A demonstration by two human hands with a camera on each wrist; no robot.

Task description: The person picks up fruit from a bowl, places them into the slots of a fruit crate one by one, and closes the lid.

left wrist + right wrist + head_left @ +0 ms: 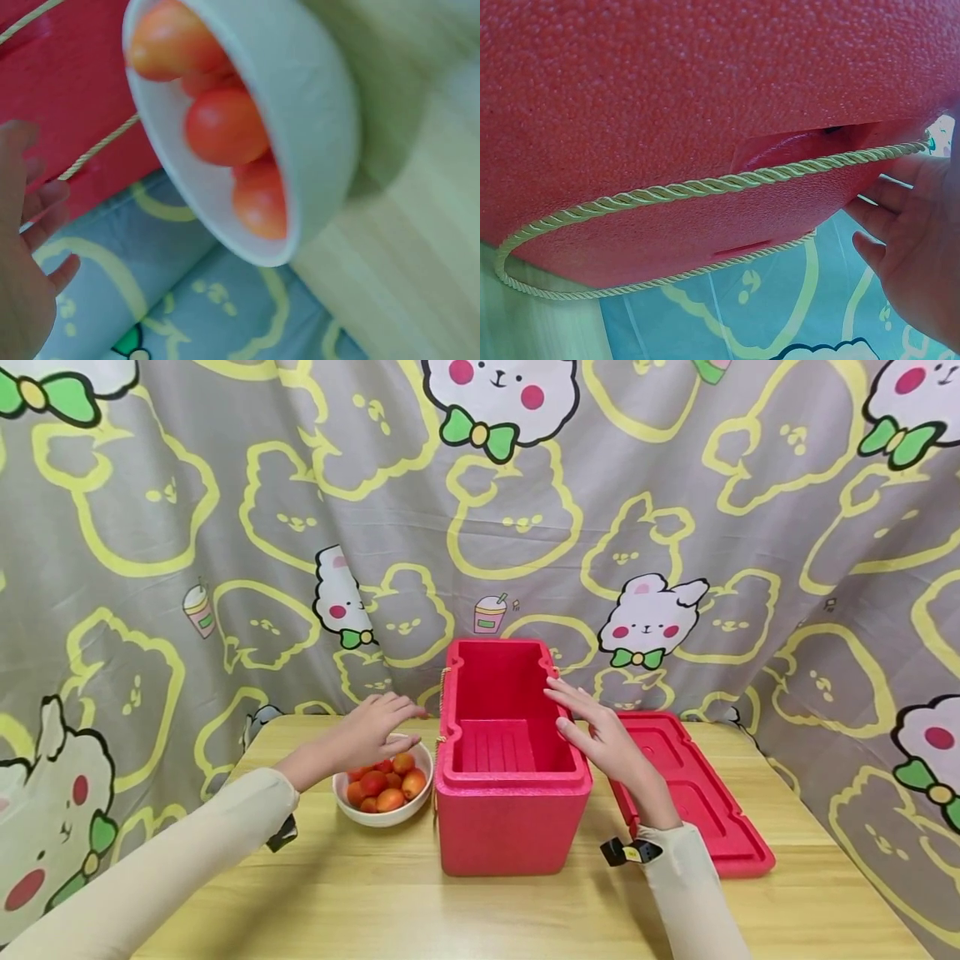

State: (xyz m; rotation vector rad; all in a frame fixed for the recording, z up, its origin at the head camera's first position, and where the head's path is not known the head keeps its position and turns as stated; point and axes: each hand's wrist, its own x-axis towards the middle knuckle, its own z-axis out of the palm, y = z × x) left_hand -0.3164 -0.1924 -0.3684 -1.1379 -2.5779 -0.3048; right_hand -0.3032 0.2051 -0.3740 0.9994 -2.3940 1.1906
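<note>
A red foam box (513,831) stands uncovered on the table, its inside bare, with twisted gold cord (697,189) along its side. Left of it sits a white bowl (381,818) of orange-red, tomato-like fruits (375,782). My left hand (372,729) hovers above the bowl, fingers extended toward the box and holding nothing; the left wrist view shows that hand (30,247) apart from the fruits. On the box's right side, my right hand (600,731) is at the upper rim with fingers extended; whether it touches, I cannot tell.
The red lid (693,793) lies flat on the table to the right of the box, partly behind my right forearm. A patterned grey curtain (517,527) hangs behind the wooden table (375,902) and at both sides.
</note>
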